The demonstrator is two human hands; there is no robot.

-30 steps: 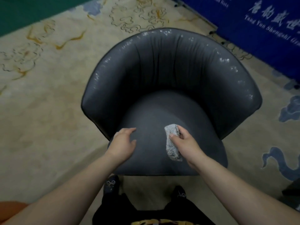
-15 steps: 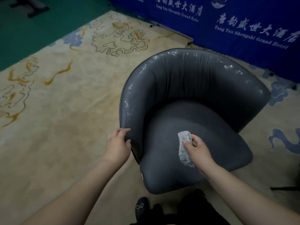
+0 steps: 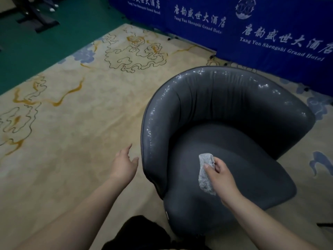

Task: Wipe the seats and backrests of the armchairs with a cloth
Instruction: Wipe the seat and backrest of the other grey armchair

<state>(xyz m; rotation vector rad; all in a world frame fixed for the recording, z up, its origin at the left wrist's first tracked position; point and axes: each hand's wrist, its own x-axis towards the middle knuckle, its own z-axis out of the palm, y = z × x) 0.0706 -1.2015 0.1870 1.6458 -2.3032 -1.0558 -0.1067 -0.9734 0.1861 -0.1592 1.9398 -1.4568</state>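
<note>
The armchair's (image 3: 225,127) base is hiding under its seat, and the person's dark clothing (image 3: 144,233) is getting cut off at the near edge. Far left, a black stand (image 3: 36,17) is too dim to make out. The blue banner (image 3: 252,33) along the far wall is reading "Tang Yun Shengshi Grand Hotel" under white Chinese characters. The armchair is sitting at right on the patterned carpet (image 3: 72,123), its open front facing near and right, its curved back toward the banner. The right hand (image 3: 219,175) is gripping the grey cloth (image 3: 206,173) over the seat, the cloth's long axis running near to far. The left hand (image 3: 124,165) is hovering with fingers spread, just left of the armrest, holding nothing.
</note>
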